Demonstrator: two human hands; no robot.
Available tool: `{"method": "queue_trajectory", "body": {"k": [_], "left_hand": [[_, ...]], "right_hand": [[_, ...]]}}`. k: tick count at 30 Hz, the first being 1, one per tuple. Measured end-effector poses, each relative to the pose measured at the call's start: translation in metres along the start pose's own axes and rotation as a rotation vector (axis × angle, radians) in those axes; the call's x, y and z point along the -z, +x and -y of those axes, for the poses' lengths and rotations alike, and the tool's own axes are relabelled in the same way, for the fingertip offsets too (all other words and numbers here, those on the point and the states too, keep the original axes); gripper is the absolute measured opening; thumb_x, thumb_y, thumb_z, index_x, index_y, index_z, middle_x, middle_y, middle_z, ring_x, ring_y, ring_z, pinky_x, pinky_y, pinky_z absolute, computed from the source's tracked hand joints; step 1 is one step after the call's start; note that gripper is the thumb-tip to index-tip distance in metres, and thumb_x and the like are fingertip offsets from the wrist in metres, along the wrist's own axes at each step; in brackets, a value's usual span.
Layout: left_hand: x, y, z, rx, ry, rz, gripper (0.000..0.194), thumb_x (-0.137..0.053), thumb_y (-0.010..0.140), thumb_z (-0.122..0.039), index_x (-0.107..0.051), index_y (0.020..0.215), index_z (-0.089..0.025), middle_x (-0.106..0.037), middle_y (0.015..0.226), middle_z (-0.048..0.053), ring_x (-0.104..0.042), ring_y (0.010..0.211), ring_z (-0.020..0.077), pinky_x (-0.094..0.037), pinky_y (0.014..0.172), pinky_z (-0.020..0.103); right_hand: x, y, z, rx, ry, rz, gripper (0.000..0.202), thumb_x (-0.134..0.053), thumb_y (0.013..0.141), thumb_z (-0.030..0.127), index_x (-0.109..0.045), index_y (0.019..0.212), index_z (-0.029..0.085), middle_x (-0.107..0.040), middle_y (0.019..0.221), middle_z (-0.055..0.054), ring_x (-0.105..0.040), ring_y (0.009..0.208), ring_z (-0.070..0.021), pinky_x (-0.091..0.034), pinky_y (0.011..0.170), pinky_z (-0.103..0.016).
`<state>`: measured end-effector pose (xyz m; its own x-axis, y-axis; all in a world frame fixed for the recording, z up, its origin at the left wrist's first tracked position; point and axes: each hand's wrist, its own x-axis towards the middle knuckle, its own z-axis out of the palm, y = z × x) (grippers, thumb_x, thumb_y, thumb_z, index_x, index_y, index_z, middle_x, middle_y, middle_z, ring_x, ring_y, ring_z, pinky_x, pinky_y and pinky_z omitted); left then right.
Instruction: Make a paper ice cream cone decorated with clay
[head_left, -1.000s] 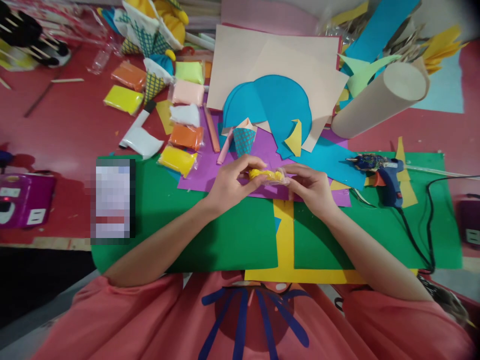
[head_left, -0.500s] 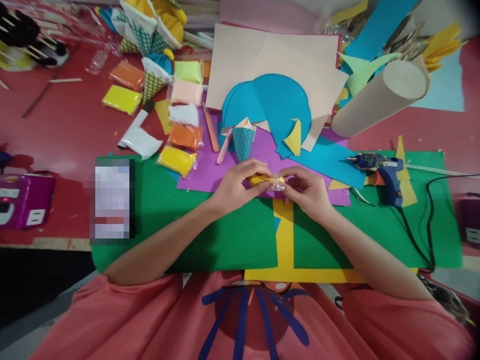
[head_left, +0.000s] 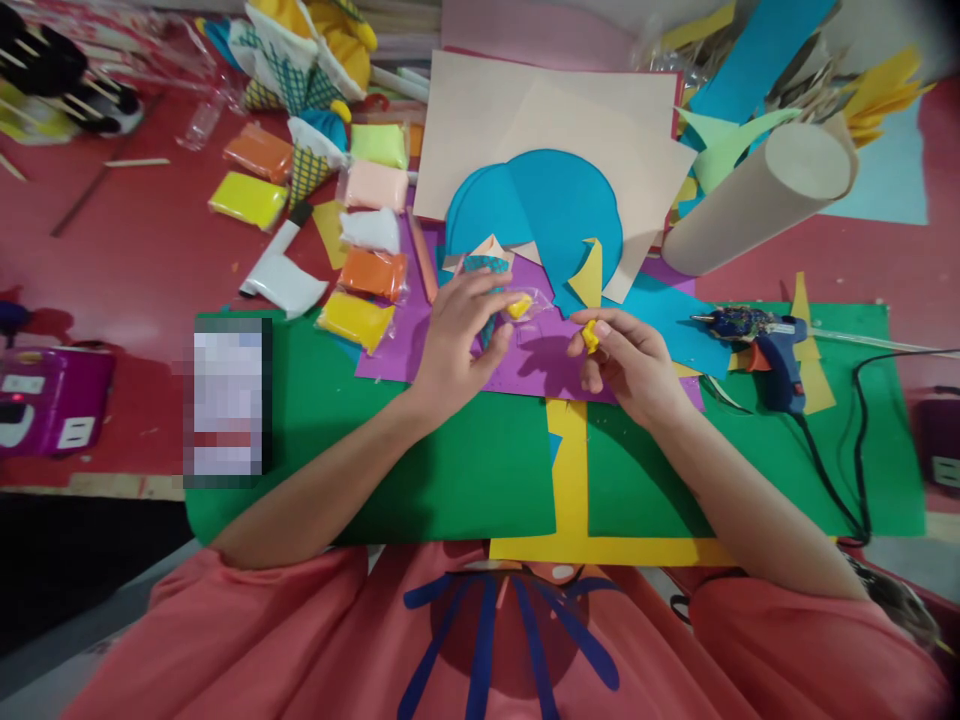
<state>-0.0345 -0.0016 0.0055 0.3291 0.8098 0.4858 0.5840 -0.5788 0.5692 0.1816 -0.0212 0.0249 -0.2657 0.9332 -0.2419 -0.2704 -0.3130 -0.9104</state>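
My right hand pinches a small lump of yellow modelling clay between thumb and fingers above the purple foam sheet. To its left, my left hand has its fingers spread, with the index fingertip at a clear wrapper holding more yellow clay. That wrapper rests on the purple sheet. Beneath my left fingers stands a small blue-patterned cone, partly hidden by the hand. A yellow foam scrap lies on blue foam just beyond my right hand.
Several clay packets, including an orange one, lie to the left, near a phone-like blurred device. A glue gun with its cord sits at right on a green sheet. A beige roll leans at the back right.
My hands, close together on the yellow clay and wrapper before, have moved apart. The left went forward and opened by the wrapper, now on the purple sheet; the right holds a separate lump.
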Motion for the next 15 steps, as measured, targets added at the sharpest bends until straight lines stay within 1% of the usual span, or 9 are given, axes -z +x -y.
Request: {"method": "queue_trajectory", "body": {"k": [2,4,5,7,9,11,13,15], "left_hand": [[-0.004,-0.004,-0.005,-0.072,-0.037,0.048,0.035,-0.048,0.097,-0.047,-0.061,0.12,-0.023,-0.068,0.123,0.008,-0.061,0.119,0.0211,-0.045,0.106,0.04],[-0.01,-0.008,-0.01,-0.166,-0.103,0.097,0.048,-0.052,0.093,-0.055,-0.058,0.127,-0.021,-0.069,0.122,0.009,-0.063,0.116,0.0219,-0.048,0.101,0.038],[-0.013,-0.01,-0.012,-0.203,-0.121,0.097,0.051,-0.053,0.092,-0.057,-0.058,0.128,-0.021,-0.07,0.12,0.009,-0.063,0.115,0.0218,-0.049,0.1,0.037],[-0.018,-0.012,-0.014,-0.241,-0.14,0.077,0.047,-0.055,0.092,-0.054,-0.06,0.125,-0.02,-0.072,0.115,0.008,-0.065,0.112,0.0205,-0.049,0.097,0.036],[-0.019,-0.013,-0.014,-0.231,-0.149,0.076,0.04,-0.056,0.092,-0.051,-0.063,0.119,-0.021,-0.075,0.108,0.006,-0.066,0.108,0.019,-0.05,0.094,0.034],[-0.017,-0.012,-0.014,-0.199,-0.168,0.097,0.037,-0.056,0.092,-0.051,-0.066,0.114,-0.023,-0.076,0.103,0.005,-0.068,0.103,0.0182,-0.051,0.09,0.033],[-0.014,-0.01,-0.015,-0.16,-0.212,0.099,0.035,-0.057,0.091,-0.052,-0.068,0.108,-0.024,-0.077,0.099,0.004,-0.069,0.1,0.0179,-0.052,0.088,0.033],[-0.012,-0.008,-0.017,-0.1,-0.287,0.08,0.031,-0.061,0.089,-0.051,-0.069,0.101,-0.023,-0.077,0.096,0.004,-0.069,0.096,0.0171,-0.052,0.087,0.032]], "right_hand": [[-0.005,-0.002,-0.001,-0.058,0.056,0.076,0.037,-0.074,0.081,0.042,-0.062,0.108,0.021,-0.07,0.072,0.005,-0.055,0.039,-0.0044,-0.043,0.039,-0.018],[-0.01,-0.006,-0.004,-0.114,0.088,0.157,0.048,-0.074,0.082,0.04,-0.056,0.122,0.022,-0.068,0.064,0.008,-0.054,0.037,-0.0056,-0.041,0.038,-0.017],[-0.013,-0.007,-0.006,-0.139,0.095,0.191,0.054,-0.072,0.083,0.039,-0.051,0.13,0.021,-0.065,0.057,0.009,-0.054,0.036,-0.0063,-0.041,0.038,-0.017],[-0.017,-0.01,-0.009,-0.177,0.103,0.239,0.066,-0.069,0.087,0.039,-0.04,0.143,0.019,-0.06,0.047,0.011,-0.052,0.034,-0.0077,-0.043,0.04,-0.017],[-0.019,-0.012,-0.01,-0.202,0.107,0.26,0.073,-0.066,0.089,0.039,-0.031,0.149,0.017,-0.057,0.042,0.012,-0.049,0.033,-0.0079,-0.043,0.04,-0.017],[-0.019,-0.013,-0.01,-0.212,0.096,0.275,0.074,-0.065,0.09,0.04,-0.029,0.151,0.017,-0.057,0.042,0.012,-0.048,0.032,-0.0076,-0.042,0.04,-0.017],[-0.018,-0.013,-0.008,-0.206,0.049,0.286,0.069,-0.062,0.091,0.042,-0.032,0.149,0.019,-0.056,0.044,0.012,-0.049,0.032,-0.0075,-0.04,0.038,-0.017],[-0.017,-0.013,-0.006,-0.149,-0.047,0.246,0.06,-0.062,0.09,0.045,-0.039,0.141,0.022,-0.061,0.054,0.01,-0.046,0.031,-0.0055,-0.034,0.033,-0.017]]}}
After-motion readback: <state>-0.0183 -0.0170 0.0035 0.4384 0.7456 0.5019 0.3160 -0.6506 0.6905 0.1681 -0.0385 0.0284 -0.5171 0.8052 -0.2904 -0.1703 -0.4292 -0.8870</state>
